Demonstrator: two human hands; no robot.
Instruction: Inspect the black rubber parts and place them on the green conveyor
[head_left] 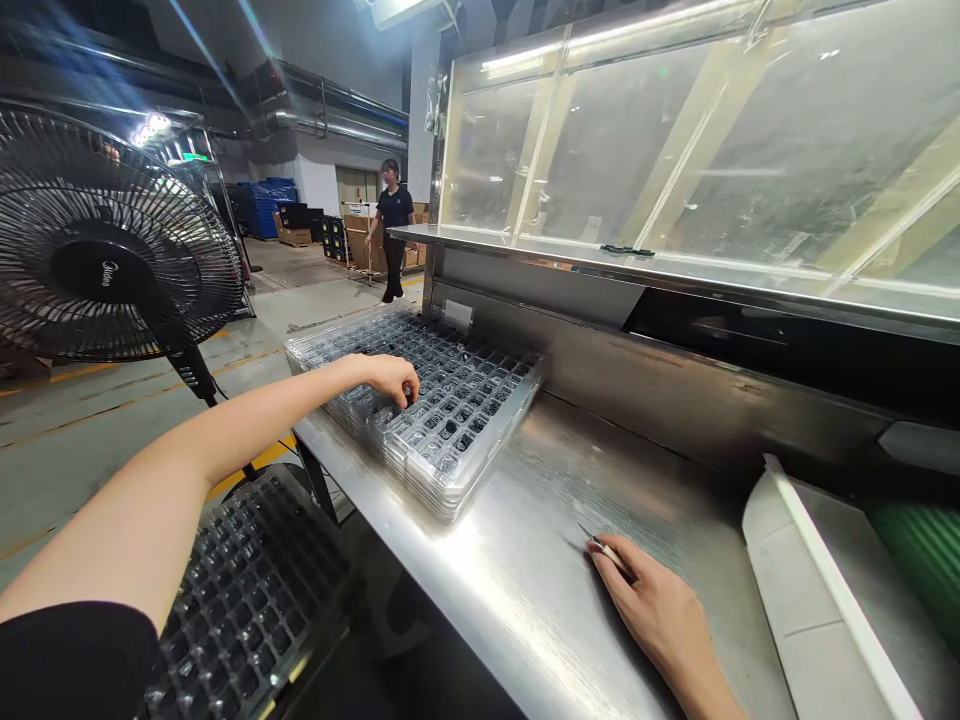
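Note:
A stack of clear plastic trays (pixel 499 425) with many small compartments stands on the metal table (pixel 525 590). Dark small parts sit in many of the compartments. Over the top tray, my left hand (pixel 394 380) has its fingers pinched round a small dark part (pixel 409 392). Low over the table, to the right of the stack, my right hand (pixel 652 600) grips a thin pointed tool (pixel 609 555), its tip directed to the upper left.
A white bin (pixel 814 600) stands at the right. Below the table's left edge lies another compartment tray (pixel 247 600). A large black fan (pixel 112 250) is at the left. Above the table runs a metal shelf (pixel 525 246). A person (pixel 394 220) stands in the background.

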